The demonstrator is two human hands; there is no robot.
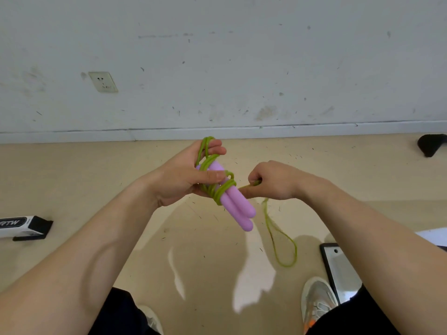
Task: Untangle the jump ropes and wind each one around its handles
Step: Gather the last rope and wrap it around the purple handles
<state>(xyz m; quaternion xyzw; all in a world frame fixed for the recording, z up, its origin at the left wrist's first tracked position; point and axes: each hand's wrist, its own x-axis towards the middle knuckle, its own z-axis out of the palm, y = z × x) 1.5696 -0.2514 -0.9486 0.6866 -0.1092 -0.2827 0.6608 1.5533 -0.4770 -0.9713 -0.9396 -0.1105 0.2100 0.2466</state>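
Nearest, a shoe stands on the floor, with a dark-framed panel lying just beside it toward the floor's right edge. Above them hangs the free end of the green rope, a slack loop in the air, blurred, so I cannot tell whether it touches the floor. It runs up into the right hand, whose fingers are curled tight and pinch the rope, the forefinger stretched toward the handles. The two pink handles lie side by side, held off the floor by the left hand: its fingers curl behind their upper ends, the thumb presses across the green coils wound round their middle, and further loops sit over its fingertips. A box lies at the floor's left edge; beyond, a wall with a socket. The winding looks well advanced, with only the loop left. The likely trouble: if the thumb lifts, or the right hand lets its tension go, the springy coils may loosen and slide off the smooth handles; the loops over the fingertips could also get bound in, trapping the fingers.
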